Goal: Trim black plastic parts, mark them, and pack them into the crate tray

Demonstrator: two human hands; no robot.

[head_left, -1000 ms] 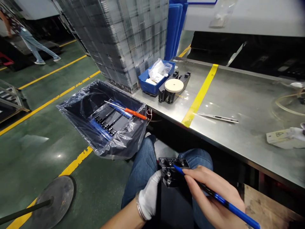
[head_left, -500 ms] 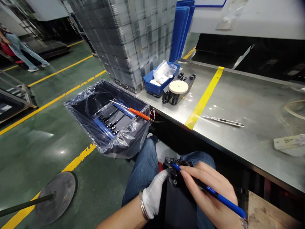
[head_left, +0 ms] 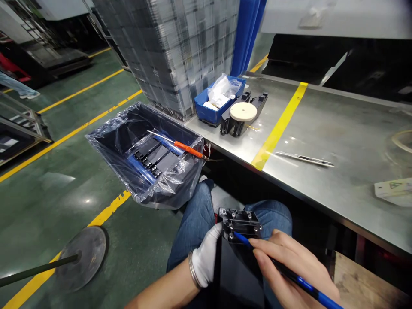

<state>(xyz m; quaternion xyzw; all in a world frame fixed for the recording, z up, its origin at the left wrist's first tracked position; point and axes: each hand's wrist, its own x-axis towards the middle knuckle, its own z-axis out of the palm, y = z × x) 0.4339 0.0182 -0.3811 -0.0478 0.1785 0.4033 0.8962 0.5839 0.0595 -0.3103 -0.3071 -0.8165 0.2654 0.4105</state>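
Evidently black, the glossy part shows round metallic fittings; left fingers grip it, right fingers pinch a blue pen.

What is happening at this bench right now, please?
A seated person steadies a black part in the gloved left hand and holds a blue pen-like tool in the bare right hand, its tip at the part's screw-studded end. Similar parts lie in the lined bin.
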